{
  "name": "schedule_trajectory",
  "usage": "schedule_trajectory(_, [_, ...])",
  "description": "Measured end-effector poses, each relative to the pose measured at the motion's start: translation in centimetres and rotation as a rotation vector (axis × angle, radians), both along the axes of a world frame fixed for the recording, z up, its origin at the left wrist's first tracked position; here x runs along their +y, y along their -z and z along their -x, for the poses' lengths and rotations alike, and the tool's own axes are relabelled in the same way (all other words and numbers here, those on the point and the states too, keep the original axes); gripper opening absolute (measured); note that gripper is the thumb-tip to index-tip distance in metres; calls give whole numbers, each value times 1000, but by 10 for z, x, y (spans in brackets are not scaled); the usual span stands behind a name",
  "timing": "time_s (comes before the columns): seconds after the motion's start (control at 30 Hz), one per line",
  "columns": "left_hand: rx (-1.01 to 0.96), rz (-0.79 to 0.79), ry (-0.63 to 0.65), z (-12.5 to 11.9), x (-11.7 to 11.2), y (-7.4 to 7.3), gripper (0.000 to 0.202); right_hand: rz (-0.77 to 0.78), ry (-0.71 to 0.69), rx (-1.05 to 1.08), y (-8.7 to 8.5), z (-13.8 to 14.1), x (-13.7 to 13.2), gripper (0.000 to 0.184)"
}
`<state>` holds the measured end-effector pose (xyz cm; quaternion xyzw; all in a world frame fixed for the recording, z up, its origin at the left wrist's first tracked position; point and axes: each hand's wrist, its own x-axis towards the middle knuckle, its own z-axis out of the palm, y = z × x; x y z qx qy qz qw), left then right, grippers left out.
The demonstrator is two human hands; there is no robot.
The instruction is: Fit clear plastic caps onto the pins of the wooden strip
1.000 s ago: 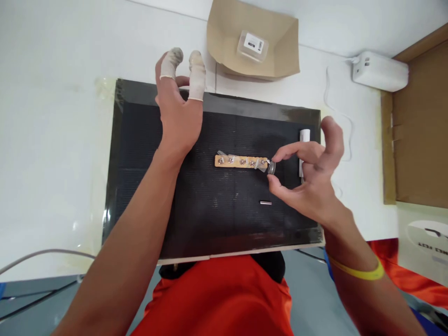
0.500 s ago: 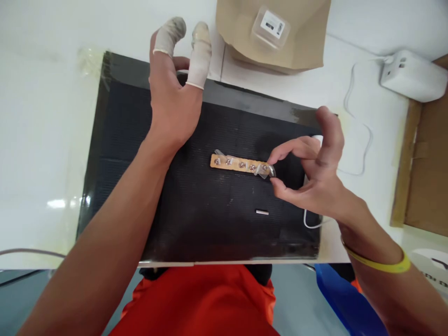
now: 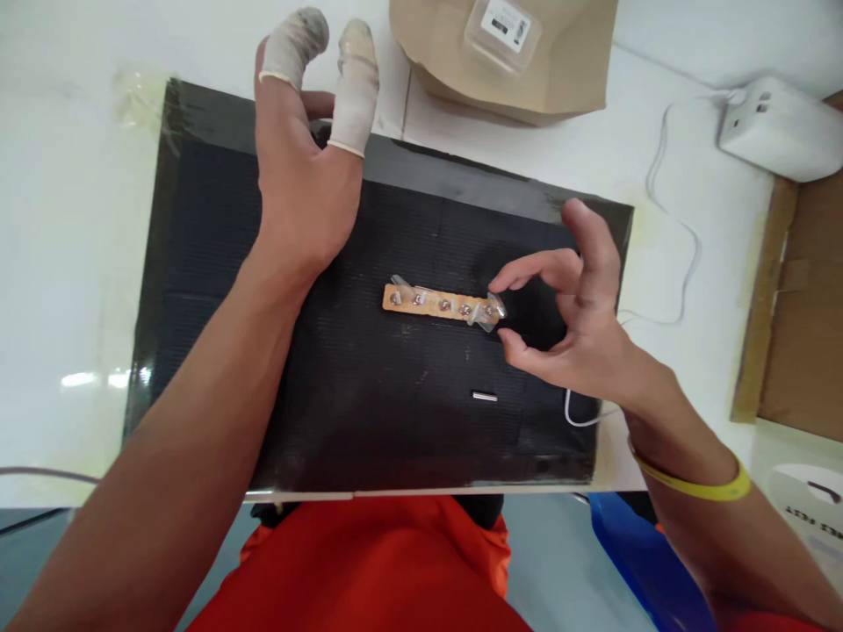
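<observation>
A narrow tan strip lies on the black mat, with several shiny round metal pieces and bits of clear film along it. At its right end sits a small silvery curved piece. My right hand is just right of it, thumb and forefinger apart on either side of that end, gripping nothing. White finger cots cover two digits of my left hand, which is over the mat's far left edge with those digits stretched apart; its other fingers are mostly hidden. A short metal pin lies nearer me.
A brown paper tray with a clear labelled plastic box stands at the back. A white power adapter with a thin white cable is at the far right. Cardboard borders the right side.
My right thumb and forefinger have parted from the silvery piece, which stays at the strip's end. The whole view has shifted slightly; my left hand keeps much the same pose.
</observation>
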<state>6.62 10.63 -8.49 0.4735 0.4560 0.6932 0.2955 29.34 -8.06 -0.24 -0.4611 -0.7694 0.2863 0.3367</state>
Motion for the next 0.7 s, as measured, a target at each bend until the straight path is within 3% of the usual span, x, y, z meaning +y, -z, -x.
schedule_trajectory(0.1, [43, 14, 15, -5, 0, -6, 59, -15, 0, 18, 0, -1, -2, 111])
schedule_trajectory(0.27, [325, 75, 414, 15, 1, -18, 75, 13, 41, -33, -4, 0, -4, 102])
schedule_trajectory(0.47, [284, 60, 379, 23, 3, -17, 75, 7, 38, -15, -7, 0, -2, 103])
schedule_trajectory(0.57, [248, 97, 398, 18, -1, -19, 61, -6, 33, 2, -5, -2, 0, 110])
schedule_trajectory(0.7, [137, 137, 268, 8, -11, -22, 43, 29, 73, -3, -3, -3, 0, 107])
